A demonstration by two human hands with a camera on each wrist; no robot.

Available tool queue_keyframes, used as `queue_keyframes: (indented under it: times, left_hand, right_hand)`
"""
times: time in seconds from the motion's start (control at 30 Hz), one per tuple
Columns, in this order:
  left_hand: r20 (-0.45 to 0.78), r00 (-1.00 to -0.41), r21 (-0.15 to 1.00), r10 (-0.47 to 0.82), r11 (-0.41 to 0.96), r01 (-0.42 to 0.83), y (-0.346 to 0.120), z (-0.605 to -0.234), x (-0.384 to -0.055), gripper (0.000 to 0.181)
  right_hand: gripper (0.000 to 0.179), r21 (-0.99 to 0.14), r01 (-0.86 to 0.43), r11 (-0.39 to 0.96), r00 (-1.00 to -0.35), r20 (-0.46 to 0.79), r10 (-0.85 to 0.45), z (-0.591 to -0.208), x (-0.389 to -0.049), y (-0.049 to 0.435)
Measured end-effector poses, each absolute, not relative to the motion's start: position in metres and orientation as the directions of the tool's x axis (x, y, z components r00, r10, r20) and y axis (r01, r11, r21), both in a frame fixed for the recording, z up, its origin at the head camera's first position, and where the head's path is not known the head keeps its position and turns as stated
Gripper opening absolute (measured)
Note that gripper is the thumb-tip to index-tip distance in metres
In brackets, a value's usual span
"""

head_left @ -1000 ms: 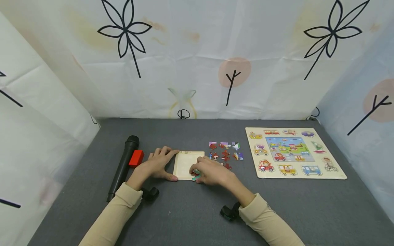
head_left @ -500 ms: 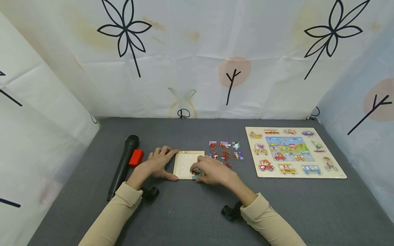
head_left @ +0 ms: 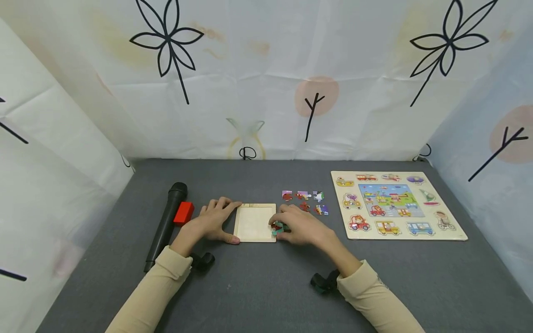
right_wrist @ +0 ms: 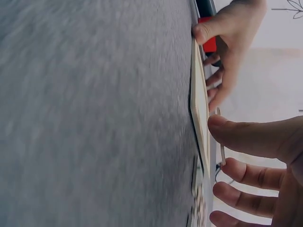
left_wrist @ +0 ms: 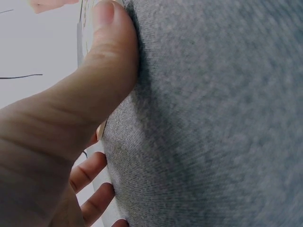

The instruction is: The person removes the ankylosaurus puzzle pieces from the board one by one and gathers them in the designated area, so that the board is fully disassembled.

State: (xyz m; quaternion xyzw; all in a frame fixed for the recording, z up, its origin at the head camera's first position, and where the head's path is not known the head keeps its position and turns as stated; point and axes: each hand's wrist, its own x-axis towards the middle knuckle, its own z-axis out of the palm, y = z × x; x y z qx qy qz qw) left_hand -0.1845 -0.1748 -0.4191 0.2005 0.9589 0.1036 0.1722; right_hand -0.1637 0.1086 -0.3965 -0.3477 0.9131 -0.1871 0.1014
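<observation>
A shallow wooden puzzle tray (head_left: 254, 224) lies on the grey tabletop. My left hand (head_left: 214, 222) spans its left side, thumb at the near corner and index finger at the far one; in the left wrist view the thumb (left_wrist: 113, 52) lies along the edge. At the tray's right edge my right hand (head_left: 301, 225) pinches a teal and dark red jigsaw piece (head_left: 276, 229). The right wrist view shows that piece (right_wrist: 222, 152) edge-on between thumb and finger, above the tray (right_wrist: 200, 106). Beyond the right hand lie several loose jigsaw pieces (head_left: 303, 195), some hidden by it.
Left of the left hand are a red block (head_left: 184, 213) and a black microphone (head_left: 166, 226). A large wooden vehicle puzzle board (head_left: 385, 229) lies at the right. A white patterned cloth (head_left: 266, 55) hangs behind the table.
My right hand has moved right, taking the jigsaw piece from the tray's near right corner to its right edge. It now covers some loose pieces. My left hand has stayed put.
</observation>
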Motion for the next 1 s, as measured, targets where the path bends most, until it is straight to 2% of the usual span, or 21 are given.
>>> queue_keyframes:
  times: [0.23,0.5,1.0]
  left_hand:
    - [-0.282,-0.859,0.286,0.427,0.892,0.349,-0.176,-0.420,-0.184,0.107]
    - [-0.281,-0.860,0.293,0.426,0.891,0.346,-0.176,-0.421,-0.184,0.107]
    - [-0.282,-0.860,0.299,0.425,0.891,0.342,-0.177,-0.422,-0.185,0.108]
  right_hand:
    - [0.030,-0.395,-0.588,0.706,-0.758,-0.036,-0.651,-0.396,-0.168,0.129]
    - [0.030,-0.393,-0.538,0.746,-0.791,-0.070,-0.608,-0.395,-0.173,0.153]
    - [0.030,-0.377,-0.505,0.777,-0.817,-0.082,-0.571,-0.401,-0.172,0.201]
